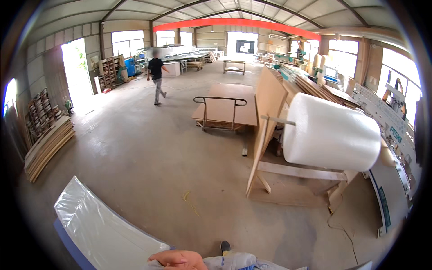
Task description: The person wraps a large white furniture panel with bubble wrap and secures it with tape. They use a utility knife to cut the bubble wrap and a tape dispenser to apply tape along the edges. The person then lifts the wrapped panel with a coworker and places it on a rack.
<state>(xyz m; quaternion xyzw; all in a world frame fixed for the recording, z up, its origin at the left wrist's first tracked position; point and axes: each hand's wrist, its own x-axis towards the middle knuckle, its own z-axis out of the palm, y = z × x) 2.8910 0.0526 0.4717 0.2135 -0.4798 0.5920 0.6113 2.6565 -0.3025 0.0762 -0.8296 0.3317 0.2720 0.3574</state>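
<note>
At the lower edge, my left hand (177, 259) shows only in part, in front of my body. Its fingers are cut off or folded out of sight, so what it holds, if anything, is hidden. Nearest to it lies a long white panel (108, 227) under shiny clear film, with a blue layer (72, 245) along its outer side. My right hand is out of the picture. Pale grey-blue clothing (240, 261) and a dark shoe (225, 246) appear beside the left hand.
A large bubble wrap roll (333, 130) hangs on a wooden stand (301, 171) at right. Beyond it stands a board-loaded cart (234, 103) with a metal handle. A person (156, 74) walks at far left. Stacked boards (49, 146) lie left; a cable (346, 234) crosses the floor.
</note>
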